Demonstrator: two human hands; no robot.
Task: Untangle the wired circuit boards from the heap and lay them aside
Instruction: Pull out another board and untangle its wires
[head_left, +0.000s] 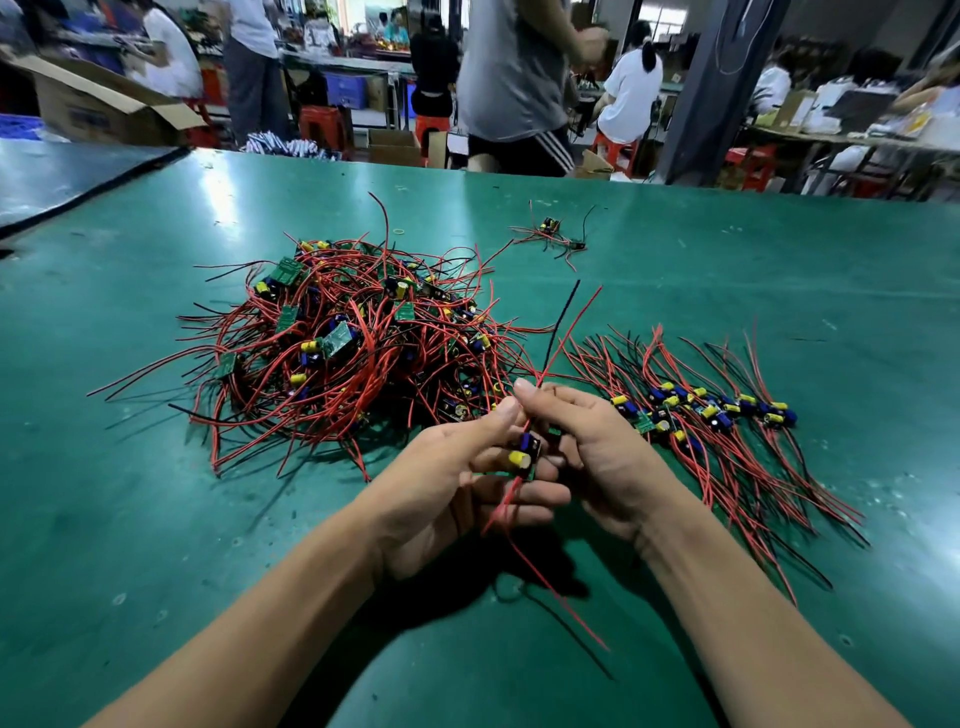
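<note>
The green, smooth, slightly glossy mat-covered surface (156, 519) carries all the work. The largest item on it is the heap of tangled red and black insulated wires with small green circuit boards (353, 353), lying ahead and to the left of the hands; its leads are thin, flexible and looped across one another in no common direction. To the right lies the laid-aside row of separated boards with combed-out red and black leads (717, 415): the boards form a band running left to right, and the leads fan out away from and toward the person. A small stray cluster of wired boards (556, 239) sits well apart at the far side. The left hand (457, 483) is curled round one small green circuit board with a yellow cylindrical component and a blue one (522, 457), held above the surface near the heap's front edge. The right hand (587, 452) pinches this board's upper red lead (566, 332) just above the board. A black lead (563, 317) rises beside the red one, and the lower leads (550, 587) trail toward the person. The held board's long axis therefore runs near to far, roughly matching the leads in the row. The right hand is the nearer to the row, which begins just beside it, so the set-down probably calls for a short move to the right. The upper leads appear free of the heap, though the crossing wires make this uncertain.
</note>
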